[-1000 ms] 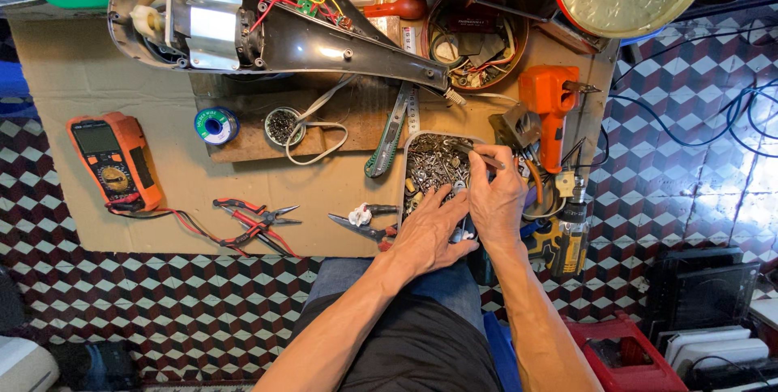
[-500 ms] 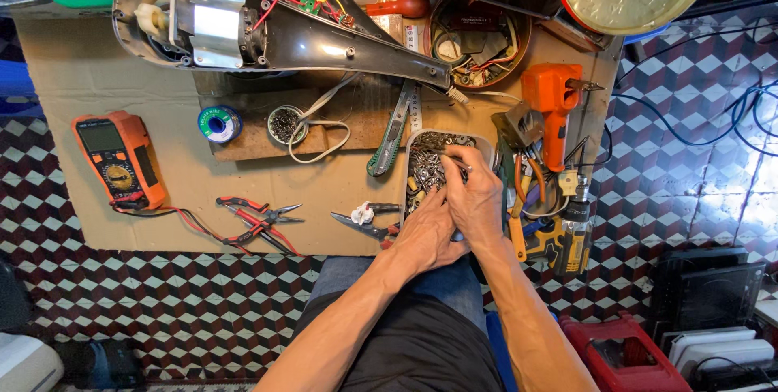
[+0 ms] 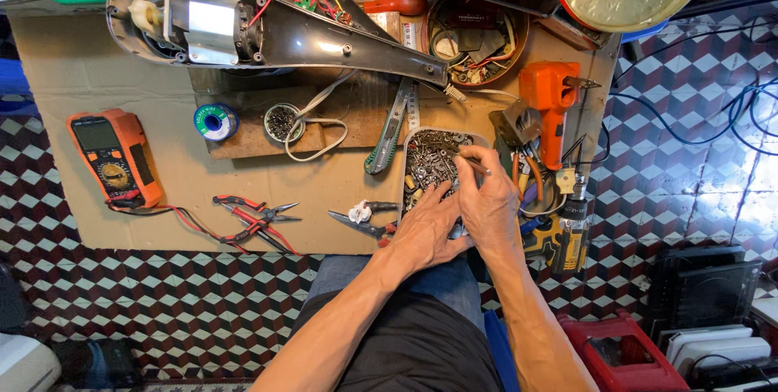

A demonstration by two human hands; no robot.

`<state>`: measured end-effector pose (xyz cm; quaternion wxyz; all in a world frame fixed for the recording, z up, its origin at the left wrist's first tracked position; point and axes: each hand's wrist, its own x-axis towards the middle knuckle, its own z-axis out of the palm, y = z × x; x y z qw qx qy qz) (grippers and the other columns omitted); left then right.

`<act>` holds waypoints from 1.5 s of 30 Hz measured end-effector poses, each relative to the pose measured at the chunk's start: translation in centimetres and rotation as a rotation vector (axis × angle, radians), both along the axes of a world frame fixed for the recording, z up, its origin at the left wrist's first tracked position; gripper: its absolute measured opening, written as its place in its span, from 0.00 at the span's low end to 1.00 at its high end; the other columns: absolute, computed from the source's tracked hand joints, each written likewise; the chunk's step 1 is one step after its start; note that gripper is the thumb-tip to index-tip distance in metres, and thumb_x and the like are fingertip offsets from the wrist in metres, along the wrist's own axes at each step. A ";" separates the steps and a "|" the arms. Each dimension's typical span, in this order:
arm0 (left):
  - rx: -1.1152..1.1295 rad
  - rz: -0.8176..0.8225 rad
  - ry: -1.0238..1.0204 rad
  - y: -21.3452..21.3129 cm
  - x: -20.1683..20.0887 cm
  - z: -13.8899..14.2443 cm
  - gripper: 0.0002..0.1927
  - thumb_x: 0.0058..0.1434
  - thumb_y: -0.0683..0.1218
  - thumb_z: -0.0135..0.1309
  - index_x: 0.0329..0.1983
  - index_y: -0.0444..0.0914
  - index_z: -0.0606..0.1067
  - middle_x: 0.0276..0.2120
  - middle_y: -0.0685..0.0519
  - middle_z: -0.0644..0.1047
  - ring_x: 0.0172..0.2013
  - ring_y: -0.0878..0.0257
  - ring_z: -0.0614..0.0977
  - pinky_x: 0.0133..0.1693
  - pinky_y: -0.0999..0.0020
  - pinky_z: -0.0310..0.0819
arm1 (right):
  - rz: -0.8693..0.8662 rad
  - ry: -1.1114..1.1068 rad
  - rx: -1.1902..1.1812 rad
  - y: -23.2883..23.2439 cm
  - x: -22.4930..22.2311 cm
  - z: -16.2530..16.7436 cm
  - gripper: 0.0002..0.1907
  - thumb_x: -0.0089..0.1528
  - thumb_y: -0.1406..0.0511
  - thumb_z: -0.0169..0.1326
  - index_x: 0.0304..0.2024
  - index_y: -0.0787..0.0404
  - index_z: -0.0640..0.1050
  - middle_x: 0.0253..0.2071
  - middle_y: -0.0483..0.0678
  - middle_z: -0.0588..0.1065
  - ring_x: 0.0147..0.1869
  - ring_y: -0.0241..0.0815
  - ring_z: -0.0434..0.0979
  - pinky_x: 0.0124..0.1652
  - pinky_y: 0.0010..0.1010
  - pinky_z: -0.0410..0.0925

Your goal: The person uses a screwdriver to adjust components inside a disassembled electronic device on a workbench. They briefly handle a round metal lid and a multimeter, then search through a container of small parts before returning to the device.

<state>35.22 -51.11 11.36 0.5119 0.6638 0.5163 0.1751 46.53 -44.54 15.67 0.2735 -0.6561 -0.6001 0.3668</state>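
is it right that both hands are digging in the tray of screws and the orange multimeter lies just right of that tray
Not quite. In the head view both the left hand and right hand are indeed at the tray of screws, but the orange multimeter lies far to the left of it, at the left edge of the cardboard sheet. What stands right of the tray is an orange power tool.

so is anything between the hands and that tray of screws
Nothing visible is. Both the left hand and the right hand are already over the tray of screws, fingers down among the small metal parts. The pliers lie just left of the tray, out of the way.
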 end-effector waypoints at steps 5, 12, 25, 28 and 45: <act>0.013 -0.024 0.022 0.1 0.1 0.1 0.37 0.56 0.54 0.64 0.66 0.37 0.67 0.64 0.40 0.71 0.70 0.36 0.64 0.70 0.43 0.52 | 0.038 -0.031 -0.042 0.4 -0.3 -0.3 0.08 0.68 0.68 0.56 0.49 0.63 0.76 0.42 0.55 0.80 0.46 0.47 0.84 0.43 0.34 0.74; 0.010 0.019 -0.038 0.2 -0.1 0.2 0.40 0.54 0.53 0.64 0.68 0.36 0.66 0.65 0.39 0.70 0.67 0.34 0.63 0.67 0.42 0.52 | -0.009 -0.025 0.003 0.6 0.1 0.3 0.08 0.68 0.68 0.56 0.48 0.64 0.75 0.41 0.55 0.80 0.45 0.47 0.84 0.42 0.35 0.74; 0.048 0.021 0.002 0.3 0.0 0.2 0.39 0.55 0.53 0.63 0.67 0.35 0.67 0.65 0.38 0.70 0.67 0.36 0.65 0.68 0.42 0.53 | -0.056 0.014 0.030 0.5 -0.6 -0.5 0.07 0.68 0.68 0.56 0.47 0.65 0.75 0.39 0.53 0.80 0.42 0.42 0.84 0.41 0.32 0.74; 0.010 -0.006 0.035 0.4 0.0 0.3 0.38 0.55 0.52 0.62 0.67 0.34 0.67 0.63 0.39 0.71 0.69 0.38 0.65 0.69 0.44 0.54 | -0.159 0.064 -0.059 0.5 -1.4 -1.4 0.07 0.68 0.67 0.57 0.45 0.65 0.76 0.36 0.52 0.81 0.39 0.41 0.81 0.40 0.31 0.73; 0.005 -0.015 -0.003 0.2 -0.2 0.1 0.40 0.55 0.52 0.63 0.69 0.37 0.65 0.69 0.41 0.66 0.70 0.37 0.62 0.70 0.44 0.50 | -0.124 -0.037 0.014 0.2 -0.3 -1.9 0.07 0.69 0.68 0.55 0.45 0.66 0.74 0.38 0.54 0.80 0.41 0.44 0.83 0.40 0.33 0.74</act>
